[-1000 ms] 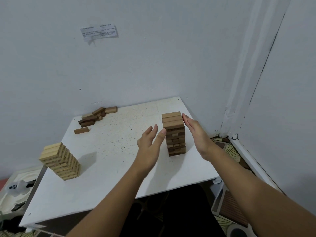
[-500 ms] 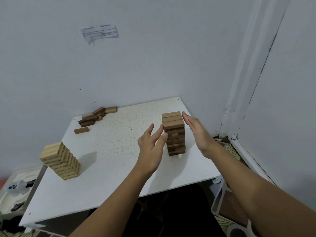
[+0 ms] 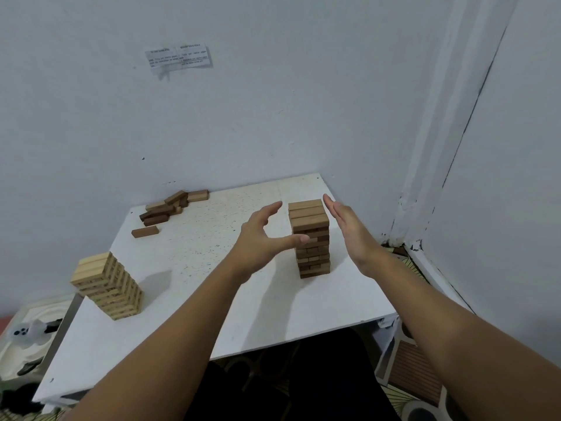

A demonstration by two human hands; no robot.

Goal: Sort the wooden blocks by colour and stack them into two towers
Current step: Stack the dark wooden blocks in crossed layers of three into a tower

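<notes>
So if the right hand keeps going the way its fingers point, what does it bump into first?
Probably the wall behind the table: the right hand points past the brown tower, though depth is unclear.

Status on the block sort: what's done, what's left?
Done: pale wooden tower stands front left; dark brown wooden tower stands right. In hand: nothing; left hand and right hand flank the dark tower, open. Left: loose pile of brown blocks at the white table's back edge.

A white table stands in a corner of pale walls, paper note above.
</notes>
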